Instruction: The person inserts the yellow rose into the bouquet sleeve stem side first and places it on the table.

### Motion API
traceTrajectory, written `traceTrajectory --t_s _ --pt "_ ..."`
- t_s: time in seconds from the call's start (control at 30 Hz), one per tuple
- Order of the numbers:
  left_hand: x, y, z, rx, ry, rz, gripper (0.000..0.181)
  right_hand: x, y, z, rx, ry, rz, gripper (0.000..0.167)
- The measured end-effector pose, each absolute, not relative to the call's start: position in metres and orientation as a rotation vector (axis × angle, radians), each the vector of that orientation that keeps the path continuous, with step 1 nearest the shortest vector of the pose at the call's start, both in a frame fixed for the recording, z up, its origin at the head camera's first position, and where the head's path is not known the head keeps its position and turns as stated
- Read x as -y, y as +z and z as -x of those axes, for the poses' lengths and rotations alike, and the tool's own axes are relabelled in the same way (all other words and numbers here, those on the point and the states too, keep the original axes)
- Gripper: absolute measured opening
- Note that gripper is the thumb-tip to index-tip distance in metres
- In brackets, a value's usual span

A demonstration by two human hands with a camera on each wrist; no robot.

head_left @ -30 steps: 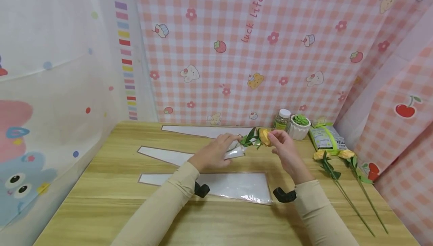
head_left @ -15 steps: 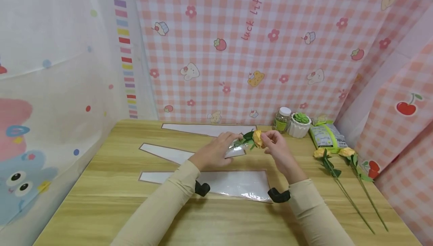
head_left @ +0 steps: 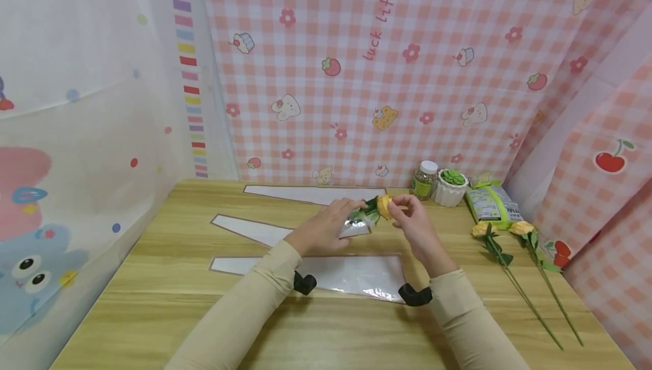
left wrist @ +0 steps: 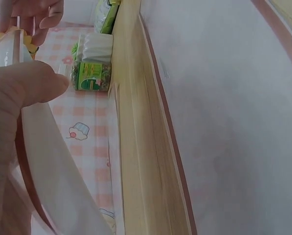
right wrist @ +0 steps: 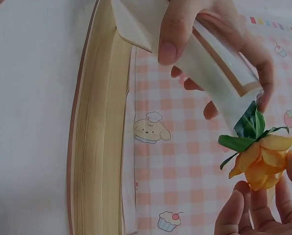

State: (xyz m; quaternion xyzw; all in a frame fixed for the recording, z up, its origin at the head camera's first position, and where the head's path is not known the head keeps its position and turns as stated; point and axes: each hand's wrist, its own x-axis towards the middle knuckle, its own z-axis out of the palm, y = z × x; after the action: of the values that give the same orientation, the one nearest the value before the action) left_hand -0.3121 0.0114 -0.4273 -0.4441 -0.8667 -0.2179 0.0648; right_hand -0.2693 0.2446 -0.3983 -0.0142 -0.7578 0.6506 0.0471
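My left hand holds a long tapered flower sleeve, white and clear with a brown border, rolled round near its wide mouth. Out of that mouth show the green leaves and bloom of a yellow artificial rose; its stem is hidden inside the sleeve. My right hand pinches the bloom by its petals, just right of the sleeve mouth. In the left wrist view the left thumb presses on the sleeve, with the right fingers close beyond it.
Two flat sleeves lie on the table, one nearer and one at the back. At right lie two more yellow roses. A jar, a potted succulent and a green-grey packet stand by the back curtain.
My right hand has moved left with the rose, so the bloom is closer to the sleeve mouth and more leaves are inside. The left hand has stayed nearly still.
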Motion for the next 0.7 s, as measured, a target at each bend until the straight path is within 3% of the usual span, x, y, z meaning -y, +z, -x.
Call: traceTrajectory --t_s 0.3,0.7 --pt "-0.009 -0.43 0.313 2.636 -0.625 1.299 0.106 -0.238 -0.399 0.264 2.331 1.961 -0.013 0.024" --pt "-0.009 -0.433 0.316 2.653 -0.567 1.273 0.103 -0.225 -0.4 0.263 2.339 1.928 0.049 0.022"
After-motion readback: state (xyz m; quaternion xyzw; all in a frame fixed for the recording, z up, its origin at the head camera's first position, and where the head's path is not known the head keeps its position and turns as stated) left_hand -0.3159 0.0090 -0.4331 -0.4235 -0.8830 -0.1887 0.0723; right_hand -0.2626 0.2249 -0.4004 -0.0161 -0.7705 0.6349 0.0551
